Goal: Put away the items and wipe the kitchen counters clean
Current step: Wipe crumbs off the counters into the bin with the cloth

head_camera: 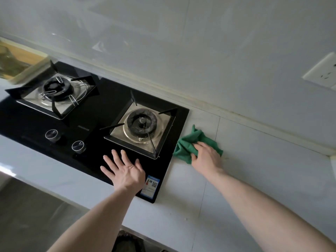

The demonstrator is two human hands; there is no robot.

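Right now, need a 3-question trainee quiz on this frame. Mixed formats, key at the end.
1. True or false: the green cloth lies on the black glass of the stove.
2. Which hand grips the cloth? A) left B) right C) both
3. Fill in: the left hand is spread flat, fingers straight, over the stove's front edge, near the blue ____.

Key:
1. False. It lies on the white counter, just right of the stove's edge.
2. B. The right hand grips it.
3. sticker
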